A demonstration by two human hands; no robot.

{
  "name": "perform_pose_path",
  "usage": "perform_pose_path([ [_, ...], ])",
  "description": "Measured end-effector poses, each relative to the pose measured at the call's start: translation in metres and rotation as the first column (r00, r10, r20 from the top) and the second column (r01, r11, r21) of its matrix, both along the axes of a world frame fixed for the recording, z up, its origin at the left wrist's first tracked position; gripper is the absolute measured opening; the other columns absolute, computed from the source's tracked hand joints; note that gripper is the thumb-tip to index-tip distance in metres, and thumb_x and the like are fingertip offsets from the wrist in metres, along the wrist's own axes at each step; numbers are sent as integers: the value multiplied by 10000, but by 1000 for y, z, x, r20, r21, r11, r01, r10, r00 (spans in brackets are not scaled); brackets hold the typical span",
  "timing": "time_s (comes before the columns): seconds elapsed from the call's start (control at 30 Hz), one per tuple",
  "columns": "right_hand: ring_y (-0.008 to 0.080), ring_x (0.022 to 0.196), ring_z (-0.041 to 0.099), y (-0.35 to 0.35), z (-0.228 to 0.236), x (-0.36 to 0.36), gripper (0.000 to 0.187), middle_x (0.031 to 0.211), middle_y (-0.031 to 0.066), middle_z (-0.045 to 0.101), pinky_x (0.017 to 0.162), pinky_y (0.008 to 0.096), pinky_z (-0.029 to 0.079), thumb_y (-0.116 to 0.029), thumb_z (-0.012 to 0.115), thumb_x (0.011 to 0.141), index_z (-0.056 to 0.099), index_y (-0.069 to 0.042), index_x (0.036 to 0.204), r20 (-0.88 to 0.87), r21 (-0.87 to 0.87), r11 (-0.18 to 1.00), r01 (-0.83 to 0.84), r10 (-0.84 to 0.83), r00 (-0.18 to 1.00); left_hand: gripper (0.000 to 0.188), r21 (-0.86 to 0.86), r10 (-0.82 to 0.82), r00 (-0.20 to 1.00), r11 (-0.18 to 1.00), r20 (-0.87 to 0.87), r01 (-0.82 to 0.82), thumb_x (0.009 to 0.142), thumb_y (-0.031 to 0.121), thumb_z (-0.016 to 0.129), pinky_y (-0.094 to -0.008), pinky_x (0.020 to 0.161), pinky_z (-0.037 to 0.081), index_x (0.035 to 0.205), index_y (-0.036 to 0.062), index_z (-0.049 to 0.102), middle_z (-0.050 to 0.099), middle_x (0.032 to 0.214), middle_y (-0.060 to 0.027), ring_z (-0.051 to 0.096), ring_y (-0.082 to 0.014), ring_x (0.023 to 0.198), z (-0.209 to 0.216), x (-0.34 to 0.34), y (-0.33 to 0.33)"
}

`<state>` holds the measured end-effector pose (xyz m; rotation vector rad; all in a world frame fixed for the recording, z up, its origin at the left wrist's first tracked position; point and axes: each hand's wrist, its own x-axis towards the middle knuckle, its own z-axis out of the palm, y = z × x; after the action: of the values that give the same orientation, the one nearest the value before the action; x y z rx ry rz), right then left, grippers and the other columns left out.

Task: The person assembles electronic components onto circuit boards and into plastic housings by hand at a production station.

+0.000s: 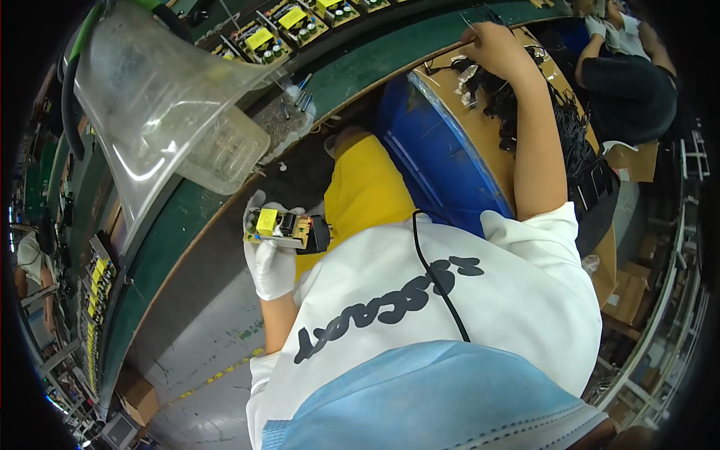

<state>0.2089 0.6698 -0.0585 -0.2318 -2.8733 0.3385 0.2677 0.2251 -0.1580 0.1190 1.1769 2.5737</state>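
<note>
My left hand [270, 262], in a white glove, is closed around a small circuit board [300, 231] in front of my body. The board carries a yellow block-shaped transformer [267, 221], dark parts and a metal strip along its edge. A black piece [319, 234] sits at its right end. My bare right hand [491, 49] reaches far forward and right, over the green bench edge. Its fingers are bent together around something thin that I cannot make out, beside dark thin leads. Below that hand, black cables [517, 101] lie heaped on a brown board.
A clear plastic hood [161, 105] hangs over the green bench [375, 69] on the left. Several boards with yellow transformers [291, 18] line the far side. Thin tools [300, 101] lie near the hood. A blue bin [442, 150] stands right of my leg. Another person [626, 82] sits far right.
</note>
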Motion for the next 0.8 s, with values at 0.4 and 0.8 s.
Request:
perform_pose_path([
  [0.4, 160, 667, 587, 19, 0, -9, 245, 735, 85, 628, 621, 308, 464, -201, 705, 849, 668, 4, 978, 43, -90, 991, -102, 106, 993, 575, 208, -19, 993, 978, 113, -5, 918, 254, 638, -480, 1069, 396, 1378, 4, 401, 523, 1318, -163, 538, -283, 1187, -37, 11, -2],
  [0.8, 46, 638, 508, -25, 76, 49, 158, 769, -18, 607, 571, 170, 375, -103, 677, 895, 646, 5, 1006, -616, -554, 780, -291, -149, 773, 700, 210, -469, 862, 877, 189, 431, 830, 367, 706, -449, 910, 508, 1336, -17, 411, 541, 1265, -181, 617, -355, 1040, -7, 7, 35],
])
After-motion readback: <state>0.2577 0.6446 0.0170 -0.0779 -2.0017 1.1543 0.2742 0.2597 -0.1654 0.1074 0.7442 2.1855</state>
